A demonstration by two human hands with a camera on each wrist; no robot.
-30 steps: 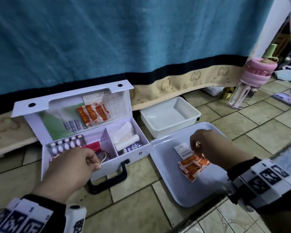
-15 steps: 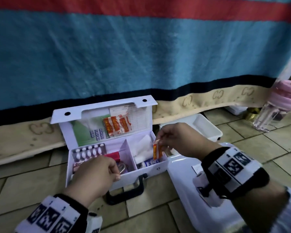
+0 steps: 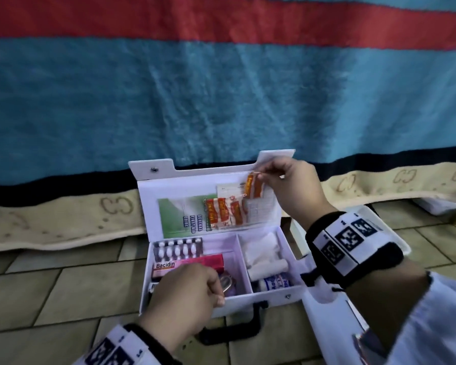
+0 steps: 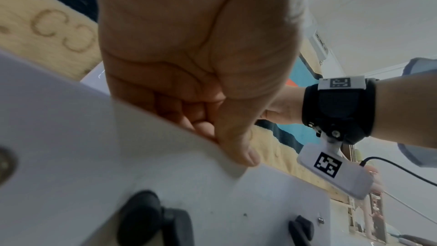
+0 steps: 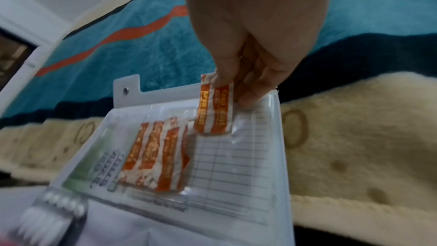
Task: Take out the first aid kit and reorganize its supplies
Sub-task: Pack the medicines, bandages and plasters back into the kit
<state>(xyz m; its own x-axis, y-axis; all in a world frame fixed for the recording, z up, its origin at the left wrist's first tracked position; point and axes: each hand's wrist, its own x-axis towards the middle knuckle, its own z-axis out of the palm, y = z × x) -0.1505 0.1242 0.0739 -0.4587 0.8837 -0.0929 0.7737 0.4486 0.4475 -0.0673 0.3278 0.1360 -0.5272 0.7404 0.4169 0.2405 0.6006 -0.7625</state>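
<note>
Orange plaster packets (image 5: 214,108) sit pinched in right hand (image 3: 292,188) fingers (image 5: 224,74); left hand (image 3: 187,293) fingers grip the kit's front wall (image 4: 165,156).

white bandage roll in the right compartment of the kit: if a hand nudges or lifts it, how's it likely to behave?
The bandage roll is a cylinder lying on its side, so a nudge would probably roll it, though the compartment walls of the first aid kit and the bottle beside it should stop it. It looks like soft wound fabric: likely light and squashable, not fragile.
</note>
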